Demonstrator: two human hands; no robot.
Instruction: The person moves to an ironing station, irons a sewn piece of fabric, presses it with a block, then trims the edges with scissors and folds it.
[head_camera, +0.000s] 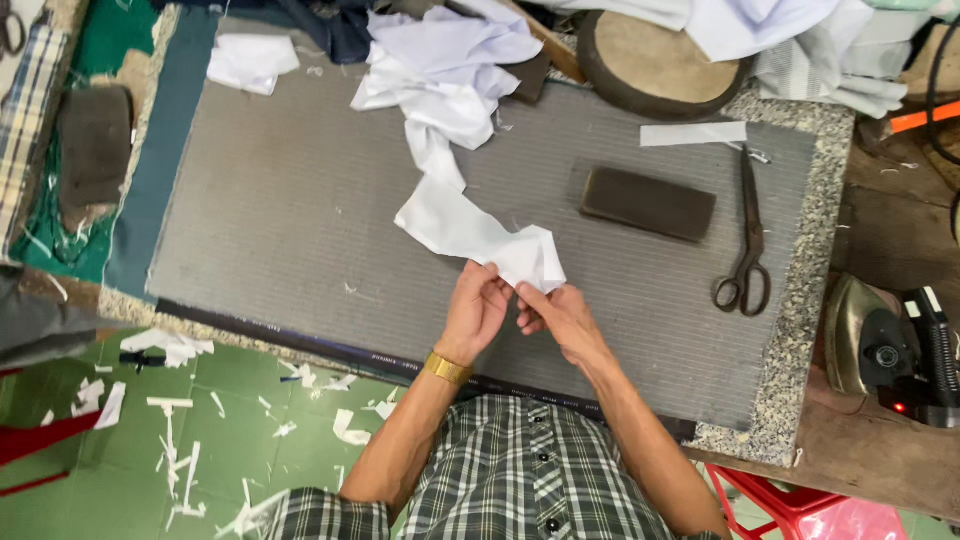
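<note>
A long strip of white fabric (460, 225) lies across the grey padded board (290, 220), its near end bunched up. My left hand (476, 310) and my right hand (560, 315) both pinch that bunched end close together, just above the board's front edge. A gold watch band sits on my left wrist. The strip runs back toward a heap of white cloth (445, 70) at the far side of the board.
Dark scissors (748, 240) lie at the right of the board, beside a dark rectangular block (648, 203). An iron (885, 350) stands on the wooden bench at the right. White fabric scraps litter the green tiled floor (170, 440). A round wooden pad (655, 55) sits at the back.
</note>
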